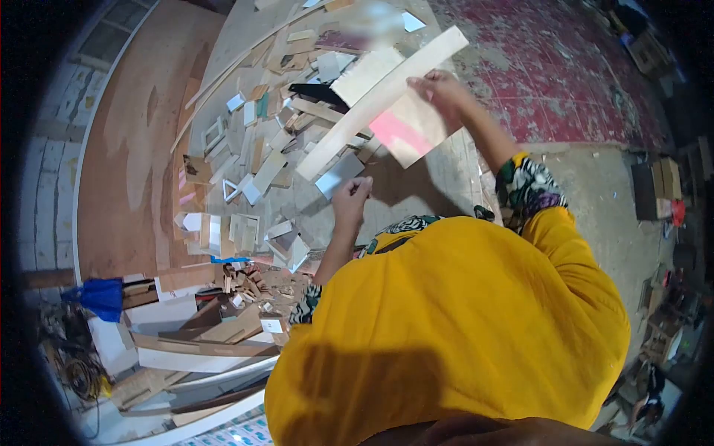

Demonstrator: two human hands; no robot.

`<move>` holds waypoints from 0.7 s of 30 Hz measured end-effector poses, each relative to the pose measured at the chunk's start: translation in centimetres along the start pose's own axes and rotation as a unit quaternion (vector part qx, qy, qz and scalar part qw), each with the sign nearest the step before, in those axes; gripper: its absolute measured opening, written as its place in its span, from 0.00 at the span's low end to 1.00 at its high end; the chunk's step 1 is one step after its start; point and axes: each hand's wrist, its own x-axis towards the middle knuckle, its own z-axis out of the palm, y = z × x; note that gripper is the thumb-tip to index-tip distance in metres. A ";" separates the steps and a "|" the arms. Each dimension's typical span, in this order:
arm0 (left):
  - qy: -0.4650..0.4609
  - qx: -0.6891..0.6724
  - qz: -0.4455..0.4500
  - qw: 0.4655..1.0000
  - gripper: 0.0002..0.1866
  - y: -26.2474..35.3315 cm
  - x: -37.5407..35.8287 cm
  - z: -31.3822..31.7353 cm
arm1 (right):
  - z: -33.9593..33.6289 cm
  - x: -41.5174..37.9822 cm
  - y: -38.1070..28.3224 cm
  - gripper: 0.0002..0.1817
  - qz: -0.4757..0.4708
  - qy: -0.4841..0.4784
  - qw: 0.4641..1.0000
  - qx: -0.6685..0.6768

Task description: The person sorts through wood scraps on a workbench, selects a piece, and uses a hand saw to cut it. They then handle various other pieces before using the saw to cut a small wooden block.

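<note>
Over the cluttered work surface, the right hand reaches forward from a bent elbow, its fingers closed on the edge of a long pale wood strip. The strip slants from near the left hand up towards the red floor. That left hand is raised lower down, wrist bent, fingers curled with their tips close together; whether anything small sits between them cannot be told. Along the strip's near side shows a pink-marked panel, and along its far side a cream panel; the strip covers where they might meet, so I cannot tell if they are joined. The right hand's grip underneath is hidden. Both forearms run into patterned cuffs of a yellow garment, which blocks much of the lower view. A pale blur obscures the top, and dark lens edges cut off the corners. Dark marks on a small white block are too tiny to read.
</note>
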 end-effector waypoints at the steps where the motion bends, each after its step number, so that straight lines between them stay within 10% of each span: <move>1: 0.011 0.095 0.053 0.994 0.10 -0.1 -0.6 -0.3 | -1.3 0.4 -0.4 0.10 0.003 -0.011 1.000 -0.009; 7: 0.078 0.187 0.166 0.965 0.08 1.3 -0.2 -0.4 | -11.2 0.8 4.2 0.19 0.089 -0.015 0.974 -0.207; 11: 0.014 0.235 0.210 0.949 0.07 -0.2 0.6 0.6 | -15.0 -3.2 7.0 0.17 0.098 -0.013 0.931 -0.350; 15: -0.071 0.333 0.248 0.907 0.11 -0.9 0.9 3.5 | -18.0 -4.7 11.8 0.19 0.203 0.017 0.967 -0.156; 21: -0.189 0.461 0.357 0.790 0.24 -1.4 1.8 10.1 | -18.1 -3.1 13.8 0.20 0.180 -0.120 0.905 -0.368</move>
